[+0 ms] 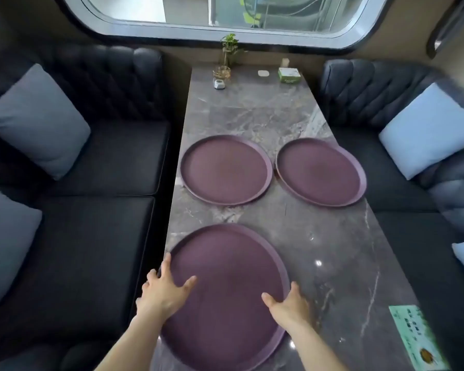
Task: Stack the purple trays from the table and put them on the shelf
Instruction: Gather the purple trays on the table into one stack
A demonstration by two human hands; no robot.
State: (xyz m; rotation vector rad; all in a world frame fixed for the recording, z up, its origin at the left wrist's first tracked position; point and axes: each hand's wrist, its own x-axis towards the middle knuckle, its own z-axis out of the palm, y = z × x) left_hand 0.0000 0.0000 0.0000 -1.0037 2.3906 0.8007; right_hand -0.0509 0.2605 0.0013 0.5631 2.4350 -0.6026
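Observation:
Three round purple trays lie flat on a grey marble table [255, 113]. The nearest tray [231, 266] is at the front left. My left hand [162, 290] is on its left rim, thumb over the tray floor and fingers spread around the outer edge. My right hand [289, 303] is on its right rim in the same way. Whether either hand grips the rim tightly is unclear. A second tray [225, 170] lies further back on the left and a third tray [320, 172] beside it on the right, jutting slightly past the table edge. No shelf is in view.
Dark booth sofas with grey cushions [38, 119] flank the table on both sides. At the far end stand a small plant [229, 48], a green tissue box [289, 74] and small white items. A green card [415, 338] lies at the front right corner.

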